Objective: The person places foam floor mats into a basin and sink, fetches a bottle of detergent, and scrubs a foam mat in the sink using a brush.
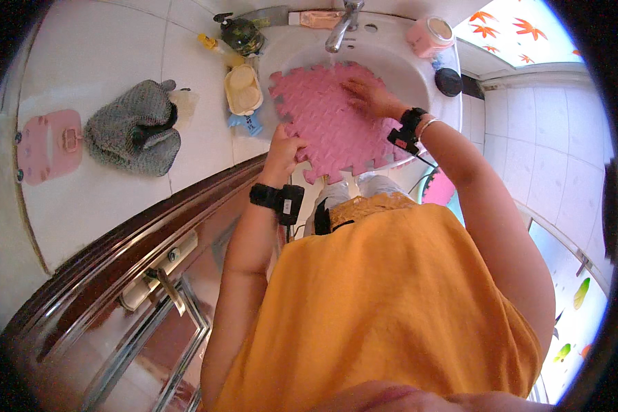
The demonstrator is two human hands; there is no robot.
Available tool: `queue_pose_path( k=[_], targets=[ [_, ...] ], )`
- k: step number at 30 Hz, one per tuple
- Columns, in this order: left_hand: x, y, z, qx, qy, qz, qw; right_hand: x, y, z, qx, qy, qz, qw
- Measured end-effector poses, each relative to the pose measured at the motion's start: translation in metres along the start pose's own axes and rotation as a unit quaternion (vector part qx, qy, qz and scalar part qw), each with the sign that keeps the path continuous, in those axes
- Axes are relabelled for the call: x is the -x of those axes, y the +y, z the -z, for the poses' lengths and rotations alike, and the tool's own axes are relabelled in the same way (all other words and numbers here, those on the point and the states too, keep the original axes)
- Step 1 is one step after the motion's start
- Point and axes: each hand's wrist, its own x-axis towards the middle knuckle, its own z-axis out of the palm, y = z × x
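Note:
A pink interlocking foam mat tile (323, 117) with jagged edges and a raised pattern lies over the white sink (410, 72), covering much of its basin. My left hand (283, 156) is closed on the tile's near left edge, thumb on top. On the tile's upper right part rests my right hand (372, 98), fingers stretched out against the surface. Above the tile, the chrome faucet (343, 29) lets down what looks like a thin stream of water. Black devices are strapped to both wrists.
Left of the sink stand a soap dish (244, 89), a dark pump bottle (243, 37) and a yellow tube (216, 47). A pink jar (429, 37) and a black round object (448, 82) sit at the right rim. A grey cloth (130, 130) hangs on the tiled wall.

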Motion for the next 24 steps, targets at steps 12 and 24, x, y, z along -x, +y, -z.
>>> queue_pose_path(
  k=[12,24],
  targets=[
    [0.038,0.044,-0.052,-0.101,0.039,-0.144,0.984,0.050,0.083,-0.012,0.031,0.077,-0.157,0.984],
    [0.026,0.028,-0.065,-0.040,0.014,-0.019,0.999,0.070,0.059,0.072,0.095,0.024,-0.299,0.949]
  ],
)
